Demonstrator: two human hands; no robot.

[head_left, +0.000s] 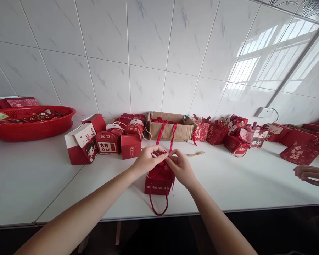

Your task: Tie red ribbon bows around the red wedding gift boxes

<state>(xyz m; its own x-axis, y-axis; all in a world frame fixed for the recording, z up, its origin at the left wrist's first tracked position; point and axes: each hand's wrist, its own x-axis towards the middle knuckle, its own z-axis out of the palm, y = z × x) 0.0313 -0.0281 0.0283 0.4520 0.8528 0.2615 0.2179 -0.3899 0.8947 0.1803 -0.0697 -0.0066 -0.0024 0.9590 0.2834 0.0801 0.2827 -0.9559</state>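
Note:
A small red gift box [157, 187] with gold characters stands near the table's front edge. Its twisted red rope handle [159, 213] hangs down over the front. Above the box top, my left hand [149, 159] pinches red ribbon [164, 162] between thumb and fingers. Close beside it, almost touching, my right hand [181, 168] is closed in a pinch on the same ribbon. My fingers hide part of the ribbon where they meet. A thin tail of it hangs down the box's right side.
Behind my hands stands a cardboard box [170, 131] with red ribbons draped over its rim. Red-and-white gift boxes [108, 143] stand left, near a red plastic basin [32, 129]. More red boxes [236, 141] line the right. Another person's hand [312, 175] is at far right.

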